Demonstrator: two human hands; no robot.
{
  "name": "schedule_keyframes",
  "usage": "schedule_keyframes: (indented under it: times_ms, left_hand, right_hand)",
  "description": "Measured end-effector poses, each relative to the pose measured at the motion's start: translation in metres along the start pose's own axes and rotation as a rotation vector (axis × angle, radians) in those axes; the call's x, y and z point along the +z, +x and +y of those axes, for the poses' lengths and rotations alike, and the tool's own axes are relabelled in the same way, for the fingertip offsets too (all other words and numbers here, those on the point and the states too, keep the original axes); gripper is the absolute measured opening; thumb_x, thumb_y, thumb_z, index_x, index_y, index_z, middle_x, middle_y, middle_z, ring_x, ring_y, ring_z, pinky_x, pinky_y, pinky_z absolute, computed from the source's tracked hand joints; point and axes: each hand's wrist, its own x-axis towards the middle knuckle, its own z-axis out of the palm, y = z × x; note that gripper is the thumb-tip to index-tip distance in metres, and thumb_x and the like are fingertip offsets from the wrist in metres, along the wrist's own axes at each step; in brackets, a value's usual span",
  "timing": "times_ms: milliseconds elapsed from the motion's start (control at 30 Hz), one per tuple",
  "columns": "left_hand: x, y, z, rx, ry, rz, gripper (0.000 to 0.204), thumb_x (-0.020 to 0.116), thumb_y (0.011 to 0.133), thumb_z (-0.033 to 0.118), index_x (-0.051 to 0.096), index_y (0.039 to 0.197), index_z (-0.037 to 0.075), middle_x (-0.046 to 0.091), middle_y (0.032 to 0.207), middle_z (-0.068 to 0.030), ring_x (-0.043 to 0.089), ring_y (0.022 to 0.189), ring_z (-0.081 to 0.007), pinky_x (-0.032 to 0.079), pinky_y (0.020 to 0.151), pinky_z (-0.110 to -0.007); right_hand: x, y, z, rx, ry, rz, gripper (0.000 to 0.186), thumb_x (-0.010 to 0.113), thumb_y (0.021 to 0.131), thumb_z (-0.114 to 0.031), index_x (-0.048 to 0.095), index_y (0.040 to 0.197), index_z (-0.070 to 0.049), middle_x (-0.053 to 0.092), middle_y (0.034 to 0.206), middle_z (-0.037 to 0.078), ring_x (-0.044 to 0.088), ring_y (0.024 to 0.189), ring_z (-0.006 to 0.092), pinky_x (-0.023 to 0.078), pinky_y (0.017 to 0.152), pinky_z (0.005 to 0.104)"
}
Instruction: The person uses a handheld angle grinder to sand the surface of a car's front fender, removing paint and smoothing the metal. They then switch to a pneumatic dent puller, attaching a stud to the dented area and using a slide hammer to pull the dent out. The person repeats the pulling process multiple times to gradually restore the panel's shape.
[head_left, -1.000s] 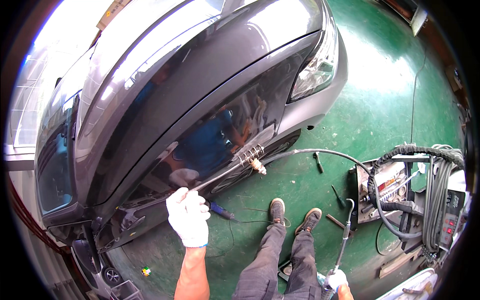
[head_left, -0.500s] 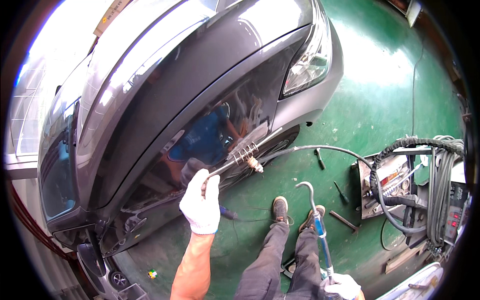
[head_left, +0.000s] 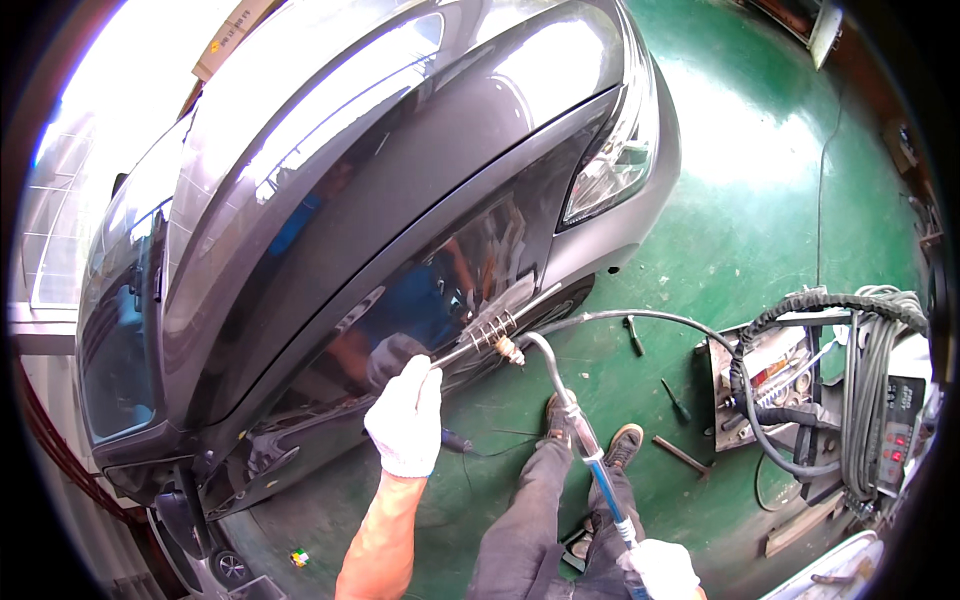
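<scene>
My left hand (head_left: 404, 418), in a white glove, is closed round a metal rod (head_left: 456, 351) slanting up beside the dark front fender (head_left: 330, 290) of a car. A coil spring (head_left: 487, 333) sits around the rod. By the spring is a brass-coloured fitting (head_left: 510, 350), near the end of a thick black cable (head_left: 640, 313). My right hand (head_left: 662, 568), also gloved, grips the lower end of a long hooked bar (head_left: 598, 470) with a blue middle section. The bar's curved tip is close to the fitting; whether they touch, I cannot tell.
To the right, a wheeled machine (head_left: 893, 440) with coiled grey cables stands beside a tray of tools (head_left: 760, 385). A hammer (head_left: 680, 455) and two screwdriver-like tools lie on the green floor (head_left: 720, 250). The headlight (head_left: 612, 165) is at the fender's far end.
My right hand has brought the hooked bar up and to the left, so its hook is now beside the brass fitting. My left hand stays nearly in place on the rod.
</scene>
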Motion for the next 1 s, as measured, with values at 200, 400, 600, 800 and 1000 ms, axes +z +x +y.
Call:
schedule_keyframes:
  times_ms: [200,400,600,800,1000]
  left_hand:
    - [-0.003,0.004,0.004,-0.020,-0.082,-0.038,0.020,0.075,0.085,0.000,0.071,0.104,-0.006,0.074,0.093,-0.0160,0.071,0.082,-0.0210,0.055,0.077,-0.031]
    - [-0.005,0.002,0.000,-0.055,-0.115,-0.087,0.019,0.073,0.086,-0.003,0.071,0.104,-0.007,0.073,0.094,-0.0162,0.070,0.083,-0.0215,0.055,0.079,-0.030]
    - [-0.008,0.003,-0.001,-0.108,-0.147,-0.123,0.019,0.073,0.085,-0.003,0.070,0.104,-0.007,0.073,0.094,-0.0169,0.071,0.084,-0.0225,0.055,0.080,-0.031]
    - [-0.006,0.004,-0.003,-0.062,-0.136,-0.101,0.018,0.072,0.086,-0.003,0.070,0.104,-0.007,0.073,0.093,-0.0159,0.070,0.082,-0.0210,0.055,0.078,-0.030]
    - [-0.002,0.000,-0.008,-0.071,-0.170,-0.067,0.019,0.072,0.086,-0.004,0.070,0.105,-0.006,0.072,0.091,-0.0110,0.065,0.073,-0.0135,0.052,0.067,-0.025]
  right_hand:
    - [-0.021,0.027,-0.028,0.117,-0.104,0.020,0.012,0.057,0.084,-0.019,0.066,0.079,-0.012,0.063,0.077,0.016,0.064,0.072,0.0350,0.050,0.062,0.0470]
    - [0.004,0.030,-0.021,0.200,-0.050,0.026,0.018,0.055,0.088,-0.023,0.067,0.082,-0.012,0.065,0.080,0.016,0.064,0.071,0.0351,0.050,0.060,0.0474]
    - [0.009,0.032,-0.020,0.136,-0.164,-0.004,0.020,0.053,0.091,-0.026,0.067,0.084,-0.013,0.065,0.081,0.015,0.064,0.072,0.0345,0.050,0.062,0.0471]
    - [0.021,0.029,-0.009,0.203,0.009,0.103,0.026,0.054,0.095,-0.032,0.064,0.082,-0.011,0.062,0.079,0.013,0.061,0.073,0.0340,0.048,0.064,0.0464]
    - [0.004,0.033,-0.022,0.273,0.106,0.181,0.026,0.057,0.095,-0.032,0.064,0.085,-0.010,0.063,0.082,0.014,0.062,0.078,0.0347,0.049,0.068,0.0458]
